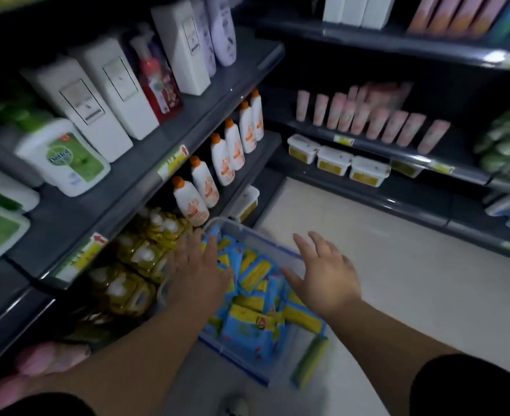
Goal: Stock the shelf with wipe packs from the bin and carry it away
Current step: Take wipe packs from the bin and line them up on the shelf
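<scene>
Beside dim shelves (pixel 145 175), left grip (pixel 199 271) and right grip (pixel 328 274) hovered spread, empty, over the bin (pixel 256 235), packs (pixel 249 328) under the left.

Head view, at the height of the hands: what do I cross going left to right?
Yellow packs on the bottom shelf -> left hand -> blue and yellow wipe packs in the bin -> right hand -> pale floor.

I see blue and yellow wipe packs (pixel 256 298) in a clear, blue-edged bin (pixel 249 232), beside dark grey shelves (pixel 145 172).
</scene>
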The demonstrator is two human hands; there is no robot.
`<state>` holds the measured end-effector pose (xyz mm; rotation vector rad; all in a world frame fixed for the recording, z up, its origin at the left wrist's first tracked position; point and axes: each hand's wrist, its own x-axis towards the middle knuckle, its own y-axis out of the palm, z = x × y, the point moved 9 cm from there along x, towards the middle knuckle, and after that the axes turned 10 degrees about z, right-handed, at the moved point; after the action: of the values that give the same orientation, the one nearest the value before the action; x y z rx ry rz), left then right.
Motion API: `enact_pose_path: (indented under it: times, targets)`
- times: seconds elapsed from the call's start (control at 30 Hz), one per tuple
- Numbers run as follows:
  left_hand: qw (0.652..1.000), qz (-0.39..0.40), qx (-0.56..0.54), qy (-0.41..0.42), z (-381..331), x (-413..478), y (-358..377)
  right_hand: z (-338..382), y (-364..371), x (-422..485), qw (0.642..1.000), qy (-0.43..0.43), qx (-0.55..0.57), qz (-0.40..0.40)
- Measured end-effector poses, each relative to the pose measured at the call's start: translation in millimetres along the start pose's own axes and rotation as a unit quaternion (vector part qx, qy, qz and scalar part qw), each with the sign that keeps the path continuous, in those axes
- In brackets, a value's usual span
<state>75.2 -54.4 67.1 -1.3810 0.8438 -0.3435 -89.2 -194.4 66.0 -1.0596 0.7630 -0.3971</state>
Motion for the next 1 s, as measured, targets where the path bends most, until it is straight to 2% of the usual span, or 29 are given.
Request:
enact_pose_path:
  times: [0.2,0.4,0.6,0.87,1.0]
  targets:
    - [0.995,0.099,0.015,0.005,37,19,103,-8,117,24,0.995,0.037,0.014,0.086]
    - [0.988,0.151,-0.008,0.021,52,48,153,5,184,49,0.988,0.042,0.041,0.141]
    - [0.982,0.185,-0.029,0.026,59,72,183,36,210,82,0.986,0.011,0.1,0.133]
    - [0.977,0.2,-0.06,0.043,66,86,206,77,226,109,0.962,-0.047,0.247,0.104]
    - [0.974,0.201,-0.102,0.035,71,87,207,84,227,115,0.95,-0.012,0.303,0.079]
